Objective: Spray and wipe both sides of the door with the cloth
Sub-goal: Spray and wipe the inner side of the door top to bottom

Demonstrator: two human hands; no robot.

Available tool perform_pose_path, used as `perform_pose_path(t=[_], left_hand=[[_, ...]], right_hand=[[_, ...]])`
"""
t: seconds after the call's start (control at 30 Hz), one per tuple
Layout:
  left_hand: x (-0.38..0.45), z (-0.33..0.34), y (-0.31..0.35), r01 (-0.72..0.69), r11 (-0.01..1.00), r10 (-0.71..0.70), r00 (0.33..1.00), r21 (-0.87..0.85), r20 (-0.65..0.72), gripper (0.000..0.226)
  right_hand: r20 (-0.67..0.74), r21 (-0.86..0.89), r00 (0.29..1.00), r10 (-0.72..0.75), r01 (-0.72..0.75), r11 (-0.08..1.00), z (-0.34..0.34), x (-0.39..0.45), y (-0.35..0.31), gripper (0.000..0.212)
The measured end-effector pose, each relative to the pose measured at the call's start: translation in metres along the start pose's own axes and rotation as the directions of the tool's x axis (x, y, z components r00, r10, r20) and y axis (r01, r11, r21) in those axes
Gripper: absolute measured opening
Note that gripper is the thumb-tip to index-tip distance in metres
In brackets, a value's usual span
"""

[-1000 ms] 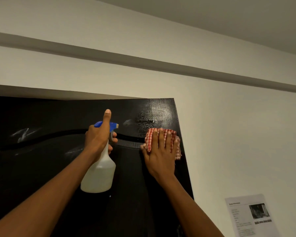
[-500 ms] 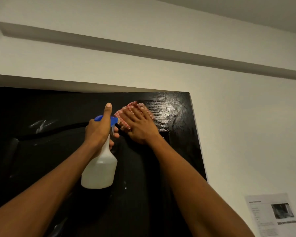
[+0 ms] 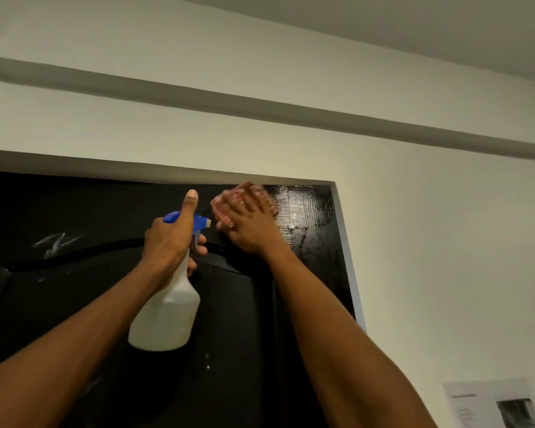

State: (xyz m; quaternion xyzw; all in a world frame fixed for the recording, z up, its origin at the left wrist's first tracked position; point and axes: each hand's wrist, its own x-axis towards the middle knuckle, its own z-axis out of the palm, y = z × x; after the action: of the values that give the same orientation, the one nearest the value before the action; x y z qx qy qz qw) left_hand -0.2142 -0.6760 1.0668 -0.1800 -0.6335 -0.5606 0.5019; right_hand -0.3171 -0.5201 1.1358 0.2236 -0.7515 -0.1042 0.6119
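High on the black door [image 3: 74, 304], close under the top of its frame, the right hand [image 3: 250, 225] lies flat with its fingers straight, pressing a red-and-white checked cloth [image 3: 221, 205] against the panel; the cloth is blurred and mostly covered by the hand, showing only past the fingertips and along the left edge. Just to the right of it the door's upper corner gleams wet. Beside that hand, the left hand [image 3: 170, 242] grips the neck of a white spray bottle [image 3: 166, 313] with a blue trigger head [image 3: 198, 221], the thumb raised straight up and the nozzle turned toward the cloth; the bottle hangs upright in front of the door. Faint whitish smears mark the door farther left. White wall [image 3: 445, 242] surrounds the frame, and a printed sheet [image 3: 488, 406] is stuck to it at lower right.
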Motion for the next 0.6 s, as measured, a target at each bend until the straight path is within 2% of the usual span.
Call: perform_pose_path(t=[0.03, 0.07, 0.1, 0.17, 0.23, 0.3, 0.47, 0.6], left_hand=[[-0.002, 0.004, 0.0, 0.002, 1.0, -0.002, 1.0, 0.003, 0.004, 0.068], [-0.004, 0.008, 0.0, 0.008, 1.0, -0.008, 1.0, 0.005, 0.008, 0.069], [-0.007, 0.012, 0.001, 0.016, 1.0, -0.016, 1.0, 0.002, 0.012, 0.069], [-0.014, 0.016, 0.002, 0.027, 1.0, -0.026, 0.999, -0.014, 0.026, 0.066], [-0.021, 0.017, 0.002, 0.033, 0.999, -0.032, 0.999, -0.023, 0.036, 0.062], [-0.028, 0.017, 0.0, 0.042, 0.999, -0.041, 0.998, -0.023, 0.04, 0.062], [-0.051, 0.022, -0.002, 0.103, 0.995, -0.102, 0.993, -0.013, 0.052, 0.065], [-0.067, 0.025, -0.006, 0.149, 0.988, -0.147, 0.987, -0.027, 0.069, 0.066]], right_hand=[[0.051, -0.07, 0.989, -0.136, 0.139, 0.988, 0.006, -0.005, 0.0, 0.062], [0.057, -0.101, 0.981, -0.187, 0.192, 0.976, 0.008, -0.012, 0.01, 0.063], [0.03, -0.104, 0.99, -0.14, 0.142, 0.984, 0.012, -0.018, 0.027, 0.064], [-0.062, -0.011, 0.989, 0.132, -0.133, 0.991, 0.013, -0.035, 0.066, 0.067], [-0.096, 0.081, 0.914, 0.393, -0.387, 0.919, 0.011, -0.057, 0.097, 0.07], [-0.104, 0.116, 0.864, 0.492, -0.481, 0.869, 0.017, -0.079, 0.1, 0.069], [-0.125, 0.207, 0.838, 0.531, -0.501, 0.84, 0.067, -0.19, 0.021, 0.069], [-0.029, 0.193, 0.892, 0.45, -0.437, 0.879, 0.092, -0.258, -0.012, 0.07]])
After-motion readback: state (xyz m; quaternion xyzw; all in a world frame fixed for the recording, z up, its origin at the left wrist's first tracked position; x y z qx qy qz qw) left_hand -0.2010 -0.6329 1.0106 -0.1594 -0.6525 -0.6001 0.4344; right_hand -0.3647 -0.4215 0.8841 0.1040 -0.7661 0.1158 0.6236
